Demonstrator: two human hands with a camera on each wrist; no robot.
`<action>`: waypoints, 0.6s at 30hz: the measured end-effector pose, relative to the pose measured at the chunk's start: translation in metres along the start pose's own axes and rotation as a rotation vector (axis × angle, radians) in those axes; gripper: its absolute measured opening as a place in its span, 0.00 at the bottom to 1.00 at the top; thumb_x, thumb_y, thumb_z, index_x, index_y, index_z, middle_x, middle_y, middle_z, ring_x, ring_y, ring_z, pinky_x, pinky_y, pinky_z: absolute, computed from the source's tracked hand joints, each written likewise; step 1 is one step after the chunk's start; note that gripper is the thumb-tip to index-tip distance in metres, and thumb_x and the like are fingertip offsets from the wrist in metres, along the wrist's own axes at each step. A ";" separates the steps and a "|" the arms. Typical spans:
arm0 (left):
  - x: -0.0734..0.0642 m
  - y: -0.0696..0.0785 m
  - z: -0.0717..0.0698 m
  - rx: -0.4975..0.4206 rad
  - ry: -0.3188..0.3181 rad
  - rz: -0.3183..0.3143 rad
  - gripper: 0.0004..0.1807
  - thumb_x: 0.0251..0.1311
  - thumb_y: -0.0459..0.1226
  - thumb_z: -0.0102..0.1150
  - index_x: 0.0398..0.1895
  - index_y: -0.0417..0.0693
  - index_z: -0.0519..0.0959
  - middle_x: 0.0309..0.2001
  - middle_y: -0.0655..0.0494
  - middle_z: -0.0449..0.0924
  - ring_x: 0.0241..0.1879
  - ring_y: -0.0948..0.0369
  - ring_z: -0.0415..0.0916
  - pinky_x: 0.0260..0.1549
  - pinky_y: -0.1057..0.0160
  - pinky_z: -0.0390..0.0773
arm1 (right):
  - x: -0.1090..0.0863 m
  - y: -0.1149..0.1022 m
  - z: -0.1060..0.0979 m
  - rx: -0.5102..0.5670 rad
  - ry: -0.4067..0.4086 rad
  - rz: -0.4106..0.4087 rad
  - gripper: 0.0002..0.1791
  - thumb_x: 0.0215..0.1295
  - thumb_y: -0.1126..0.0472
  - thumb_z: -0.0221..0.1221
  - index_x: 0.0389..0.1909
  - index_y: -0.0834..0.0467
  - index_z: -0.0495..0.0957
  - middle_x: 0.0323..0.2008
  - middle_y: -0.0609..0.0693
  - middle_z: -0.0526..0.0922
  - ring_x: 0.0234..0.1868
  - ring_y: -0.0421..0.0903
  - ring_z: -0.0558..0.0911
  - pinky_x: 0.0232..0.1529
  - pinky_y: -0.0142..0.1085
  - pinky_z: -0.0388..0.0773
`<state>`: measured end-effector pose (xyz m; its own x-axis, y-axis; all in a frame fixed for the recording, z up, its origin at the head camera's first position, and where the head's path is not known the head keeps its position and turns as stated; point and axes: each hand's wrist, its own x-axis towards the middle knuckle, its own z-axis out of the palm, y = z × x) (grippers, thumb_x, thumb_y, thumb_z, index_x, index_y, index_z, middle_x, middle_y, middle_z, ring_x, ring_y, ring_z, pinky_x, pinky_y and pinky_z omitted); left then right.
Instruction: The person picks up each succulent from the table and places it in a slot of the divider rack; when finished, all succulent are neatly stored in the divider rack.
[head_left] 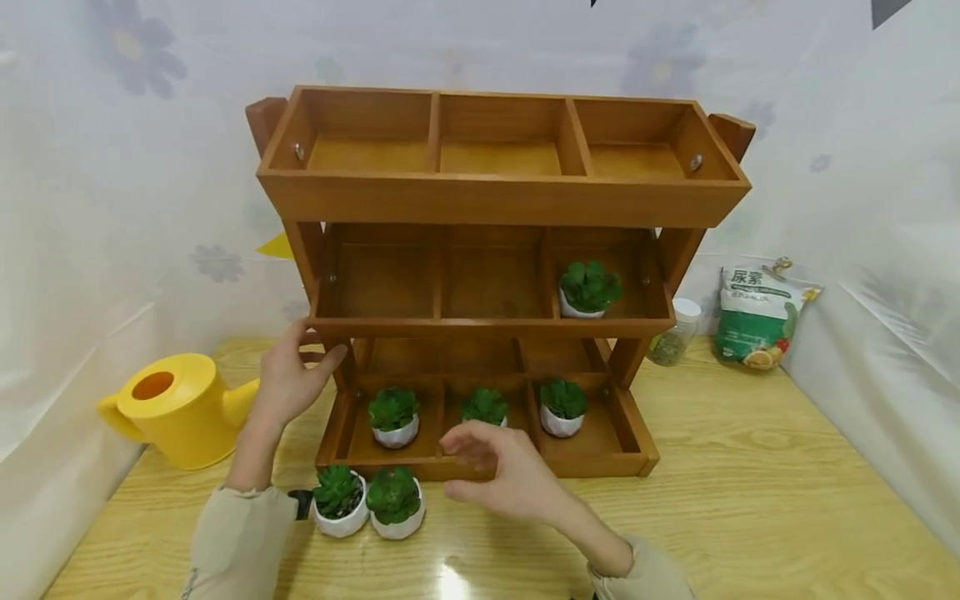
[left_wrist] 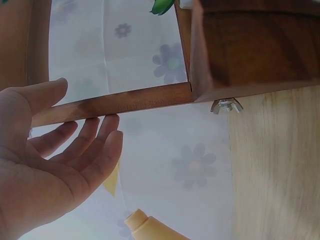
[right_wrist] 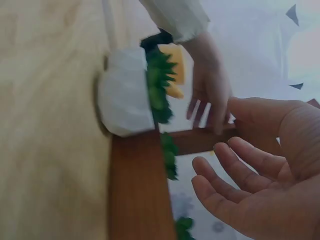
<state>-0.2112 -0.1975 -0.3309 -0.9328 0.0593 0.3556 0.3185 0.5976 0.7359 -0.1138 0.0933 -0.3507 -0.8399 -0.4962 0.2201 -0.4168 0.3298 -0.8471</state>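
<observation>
A three-tier wooden plant stand (head_left: 502,200) stands upright in the middle. My left hand (head_left: 288,379) holds its left side post (left_wrist: 150,98), thumb on one side and fingers on the other. My right hand (head_left: 510,471) hovers in front of the bottom tier, fingers loosely bent, nothing in it. Potted succulents in white pots sit in the bottom tier: a left one (head_left: 393,408), a middle one (head_left: 483,405) partly behind my right hand, and a right one (head_left: 562,402). Another succulent (head_left: 590,287) stands in the middle tier's right compartment.
Two more potted succulents, one (head_left: 340,493) beside my left sleeve and one (head_left: 395,496) next to it, stand on the table before the stand. A yellow watering can (head_left: 183,408) is at left. A lidded jar (head_left: 675,333) and a clipped bag (head_left: 757,321) stand at right.
</observation>
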 end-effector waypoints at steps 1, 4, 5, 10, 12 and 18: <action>0.000 0.000 0.000 0.001 -0.001 0.001 0.26 0.66 0.39 0.56 0.63 0.36 0.65 0.54 0.32 0.72 0.46 0.38 0.78 0.42 0.42 0.80 | 0.001 0.002 0.006 0.007 -0.010 0.018 0.19 0.57 0.60 0.68 0.50 0.56 0.78 0.45 0.53 0.82 0.44 0.51 0.82 0.45 0.42 0.81; 0.000 0.000 0.000 -0.002 -0.004 -0.005 0.26 0.66 0.40 0.56 0.63 0.36 0.65 0.54 0.32 0.72 0.46 0.38 0.78 0.41 0.42 0.80 | 0.002 0.008 0.019 -0.005 -0.022 0.055 0.20 0.56 0.59 0.69 0.49 0.58 0.78 0.45 0.54 0.82 0.43 0.51 0.81 0.45 0.41 0.80; 0.000 0.001 0.000 -0.005 -0.006 -0.007 0.26 0.66 0.40 0.56 0.63 0.36 0.65 0.55 0.32 0.72 0.46 0.38 0.78 0.42 0.42 0.80 | 0.003 0.009 0.021 -0.008 -0.022 0.068 0.20 0.56 0.59 0.69 0.49 0.59 0.78 0.45 0.54 0.82 0.43 0.51 0.81 0.45 0.41 0.80; -0.001 0.003 -0.001 -0.010 -0.014 -0.014 0.27 0.66 0.40 0.56 0.64 0.37 0.64 0.55 0.31 0.72 0.46 0.37 0.77 0.43 0.42 0.80 | 0.005 0.015 0.029 -0.038 -0.036 0.098 0.23 0.53 0.59 0.71 0.50 0.60 0.78 0.46 0.54 0.81 0.44 0.52 0.81 0.46 0.40 0.79; -0.001 0.003 -0.001 -0.008 -0.012 -0.011 0.27 0.66 0.40 0.56 0.64 0.36 0.64 0.55 0.31 0.72 0.46 0.37 0.77 0.43 0.42 0.80 | 0.006 0.017 0.033 -0.061 -0.055 0.098 0.25 0.51 0.57 0.72 0.50 0.61 0.78 0.47 0.54 0.81 0.45 0.50 0.81 0.47 0.38 0.79; -0.001 0.002 -0.001 -0.007 -0.007 -0.006 0.27 0.66 0.40 0.56 0.63 0.36 0.64 0.54 0.31 0.72 0.46 0.38 0.78 0.43 0.43 0.80 | 0.010 0.019 0.048 -0.154 -0.096 0.108 0.32 0.49 0.52 0.74 0.55 0.59 0.77 0.50 0.48 0.81 0.50 0.43 0.79 0.51 0.35 0.76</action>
<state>-0.2093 -0.1974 -0.3289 -0.9358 0.0607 0.3472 0.3137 0.5924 0.7421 -0.1138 0.0560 -0.3871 -0.8488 -0.5228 0.0787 -0.3803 0.5003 -0.7779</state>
